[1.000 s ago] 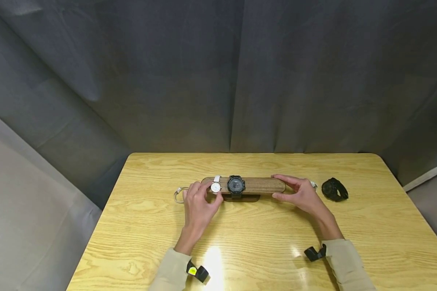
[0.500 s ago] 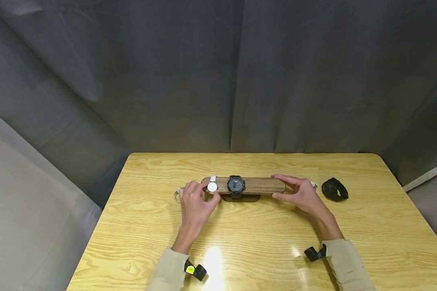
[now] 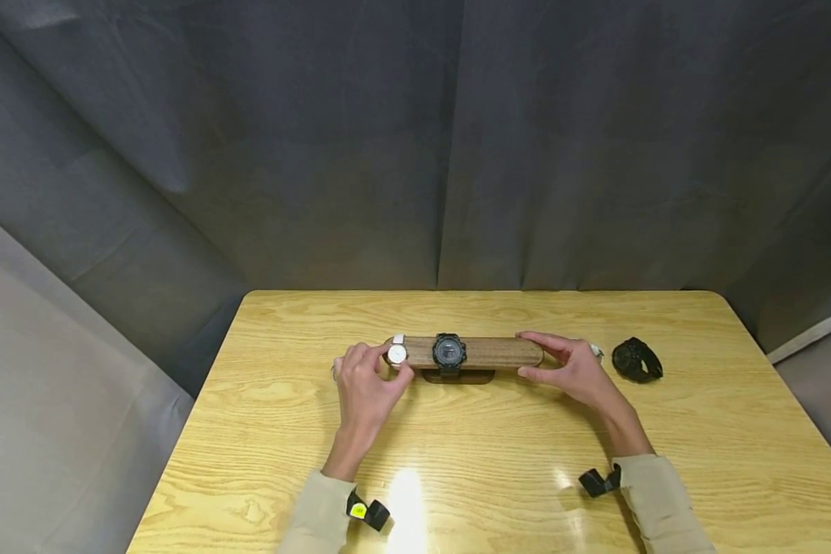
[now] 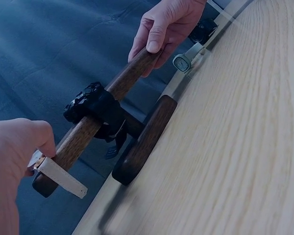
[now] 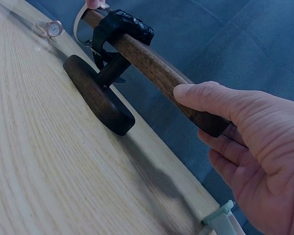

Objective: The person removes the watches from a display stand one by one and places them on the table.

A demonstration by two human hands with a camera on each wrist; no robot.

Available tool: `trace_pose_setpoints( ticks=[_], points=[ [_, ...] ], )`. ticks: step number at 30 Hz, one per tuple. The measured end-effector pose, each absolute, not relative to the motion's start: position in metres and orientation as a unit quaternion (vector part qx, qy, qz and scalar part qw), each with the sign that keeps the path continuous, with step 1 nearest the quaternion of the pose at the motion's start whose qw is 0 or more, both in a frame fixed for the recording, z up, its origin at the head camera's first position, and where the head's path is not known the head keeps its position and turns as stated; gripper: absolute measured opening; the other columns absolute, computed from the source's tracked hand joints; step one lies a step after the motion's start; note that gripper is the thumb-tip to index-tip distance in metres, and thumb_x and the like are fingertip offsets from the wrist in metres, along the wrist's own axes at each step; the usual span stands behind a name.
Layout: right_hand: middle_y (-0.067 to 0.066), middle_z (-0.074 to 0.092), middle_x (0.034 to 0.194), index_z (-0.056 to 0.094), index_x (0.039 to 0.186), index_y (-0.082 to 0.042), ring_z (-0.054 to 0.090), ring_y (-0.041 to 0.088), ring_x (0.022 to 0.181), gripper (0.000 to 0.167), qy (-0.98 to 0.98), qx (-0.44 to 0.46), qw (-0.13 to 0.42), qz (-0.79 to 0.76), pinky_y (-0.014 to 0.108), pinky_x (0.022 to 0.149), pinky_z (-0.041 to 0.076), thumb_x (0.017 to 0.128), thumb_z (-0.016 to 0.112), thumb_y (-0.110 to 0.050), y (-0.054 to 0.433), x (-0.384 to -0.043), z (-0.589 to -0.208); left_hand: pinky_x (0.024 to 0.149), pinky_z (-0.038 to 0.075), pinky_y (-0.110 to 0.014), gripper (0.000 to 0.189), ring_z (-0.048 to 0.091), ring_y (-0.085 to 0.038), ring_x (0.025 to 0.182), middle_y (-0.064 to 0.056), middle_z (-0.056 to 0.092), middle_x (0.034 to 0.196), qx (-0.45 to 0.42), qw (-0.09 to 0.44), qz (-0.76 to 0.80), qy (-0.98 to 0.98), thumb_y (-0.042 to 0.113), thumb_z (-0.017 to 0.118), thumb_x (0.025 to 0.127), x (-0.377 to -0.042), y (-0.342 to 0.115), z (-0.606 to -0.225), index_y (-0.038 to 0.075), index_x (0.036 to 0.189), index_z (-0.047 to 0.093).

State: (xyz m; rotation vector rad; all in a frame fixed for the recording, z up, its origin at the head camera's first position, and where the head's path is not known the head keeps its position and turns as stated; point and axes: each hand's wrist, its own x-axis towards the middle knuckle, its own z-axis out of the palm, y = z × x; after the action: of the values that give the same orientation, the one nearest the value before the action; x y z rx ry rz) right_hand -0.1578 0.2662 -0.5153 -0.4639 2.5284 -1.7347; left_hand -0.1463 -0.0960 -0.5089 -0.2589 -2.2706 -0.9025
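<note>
A dark wooden watch stand [image 3: 495, 352] has a horizontal bar on a post above a rounded base [image 4: 147, 142]. Around the bar near its middle sits a chunky black digital watch [image 3: 448, 352]. At the bar's left end is a small round-dialled watch [image 3: 397, 353] with a white strap [image 4: 63, 178]; its strap hangs around the bar. My left hand [image 3: 368, 388] pinches this watch between thumb and fingers. My right hand [image 3: 578, 373] grips the bar's right end, thumb in front and fingers behind, as the right wrist view shows.
On the wooden table [image 3: 485, 454] a black watch [image 3: 635, 360] lies to the right. A pale green watch [image 4: 182, 62] lies behind the right hand. Left of the stand rests a watch with a rose-gold case [image 5: 54, 29]. A dark curtain [image 3: 346, 154] hangs behind.
My left hand has moved left, sliding the white-strapped watch along the bar, away from the black watch and to the bar's left end. The right hand and stand have stayed put.
</note>
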Motion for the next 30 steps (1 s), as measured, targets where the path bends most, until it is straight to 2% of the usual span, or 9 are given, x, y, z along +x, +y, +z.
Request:
trace_pose_setpoints(
  ticks=[5, 12, 30],
  points=[
    [0.011, 0.063, 0.145, 0.066, 0.142, -0.014, 0.047, 0.033, 0.145, 0.058, 0.816, -0.149, 0.022, -0.558, 0.013, 0.106, 0.044, 0.088, 0.087, -0.017, 0.267, -0.158, -0.516, 0.071, 0.031, -0.032, 0.029, 0.044, -0.013, 0.061, 0.000, 0.051, 0.062, -0.101, 0.337, -0.344, -0.870, 0.017, 0.085, 0.073, -0.148, -0.099, -0.507, 0.001, 0.097, 0.081],
    [0.011, 0.063, 0.145, 0.065, 0.142, -0.015, 0.047, 0.033, 0.145, 0.059, 0.817, -0.149, 0.022, -0.557, 0.014, 0.105, 0.045, 0.088, 0.087, -0.017, 0.269, -0.159, -0.516, 0.071, 0.031, -0.032, 0.029, 0.043, -0.014, 0.062, 0.003, 0.047, 0.062, -0.099, 0.338, -0.344, -0.870, 0.018, 0.086, 0.072, -0.150, -0.103, -0.507, 0.001, 0.095, 0.081],
    [0.011, 0.064, 0.144, 0.066, 0.142, -0.014, 0.047, 0.033, 0.144, 0.058, 0.816, -0.146, 0.022, -0.559, 0.015, 0.106, 0.045, 0.088, 0.086, -0.017, 0.268, -0.158, -0.515, 0.071, 0.031, -0.032, 0.028, 0.045, -0.014, 0.061, 0.000, 0.053, 0.061, -0.092, 0.350, -0.350, -0.864, 0.016, 0.087, 0.071, -0.153, -0.113, -0.502, -0.001, 0.092, 0.080]
  ],
)
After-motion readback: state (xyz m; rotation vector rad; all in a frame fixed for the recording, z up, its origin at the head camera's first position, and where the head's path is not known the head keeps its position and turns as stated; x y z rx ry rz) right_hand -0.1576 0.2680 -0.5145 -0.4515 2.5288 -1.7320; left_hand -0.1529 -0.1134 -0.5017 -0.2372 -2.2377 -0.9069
